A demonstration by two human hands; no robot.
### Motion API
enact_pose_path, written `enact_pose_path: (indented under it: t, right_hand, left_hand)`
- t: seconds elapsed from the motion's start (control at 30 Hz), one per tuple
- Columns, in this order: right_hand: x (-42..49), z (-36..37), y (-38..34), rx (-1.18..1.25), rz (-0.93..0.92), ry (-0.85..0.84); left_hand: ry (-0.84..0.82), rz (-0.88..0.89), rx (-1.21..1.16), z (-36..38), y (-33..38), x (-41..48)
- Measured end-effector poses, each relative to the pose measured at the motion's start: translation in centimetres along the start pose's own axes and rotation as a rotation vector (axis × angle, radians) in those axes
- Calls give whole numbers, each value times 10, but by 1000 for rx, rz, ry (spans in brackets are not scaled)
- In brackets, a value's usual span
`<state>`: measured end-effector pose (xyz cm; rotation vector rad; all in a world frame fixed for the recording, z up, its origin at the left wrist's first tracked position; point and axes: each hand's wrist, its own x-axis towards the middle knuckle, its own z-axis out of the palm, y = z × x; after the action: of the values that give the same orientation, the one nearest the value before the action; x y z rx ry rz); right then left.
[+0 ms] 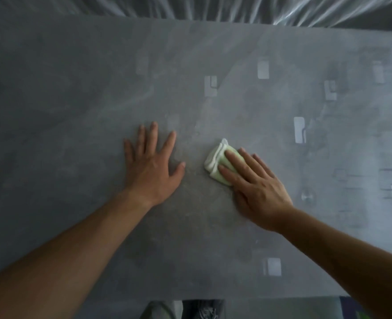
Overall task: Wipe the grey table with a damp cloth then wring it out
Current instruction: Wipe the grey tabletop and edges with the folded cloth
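Place: an indoor room; whether it was a home or a plain workroom could not be told.
Table: a wide grey table [52, 111] with a mottled, stone-like top filled nearly the whole view.
Reflections: pale rectangles [263, 70] were scattered across the top and looked like lights mirrored in a smooth surface, which suggested a roofed, lit space.
Far edge: a crinkled clear plastic sheet [236, 10] lay just beyond the table's far edge.
Near edge: a strip of grey floor [259, 309] showed below the table, with a trouser leg [158, 310] and a shoe [204, 309] on it.
Corner: a blurred blue and green patch [360, 314] was too unclear to name.
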<state>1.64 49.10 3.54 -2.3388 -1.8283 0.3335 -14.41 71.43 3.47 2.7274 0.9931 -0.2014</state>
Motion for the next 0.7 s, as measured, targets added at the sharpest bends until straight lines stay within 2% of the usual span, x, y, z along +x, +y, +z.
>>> enact_pose_path:
  t: [0.07, 0.2, 0.23, 0.27, 0.37, 0.43, 0.5, 0.6, 0.7]
  right_hand:
    - [-6, -9, 25, -12, 36, 21]
    - [27, -17, 31, 106, 564, 150]
    - [30, -12, 15, 113, 619, 162]
    - [29, -4, -4, 102, 588, 165]
    - [8, 20, -51, 55, 254, 112]
    - [14, 20, -49, 45, 146, 83]
    - [54, 9, -28, 37, 215, 86]
    - [149, -12, 14, 51, 446, 150]
    - [206, -22, 22, 90, 545, 159]
  left_hand:
    - [-12, -13, 2, 0, 0, 1]
    - [-23, -19, 18, 1, -3, 5]
    - [-23, -19, 20, 2, -3, 4]
    - [-19, -20, 19, 3, -4, 3]
    - [-7, -7, -6, 2, -6, 3]
    - [1, 15, -5, 2, -10, 3]
    - [5, 42, 12, 4, -14, 2]
    - [8, 63, 18, 7, -18, 2]
    - [10, 69, 1, 10, -19, 3]
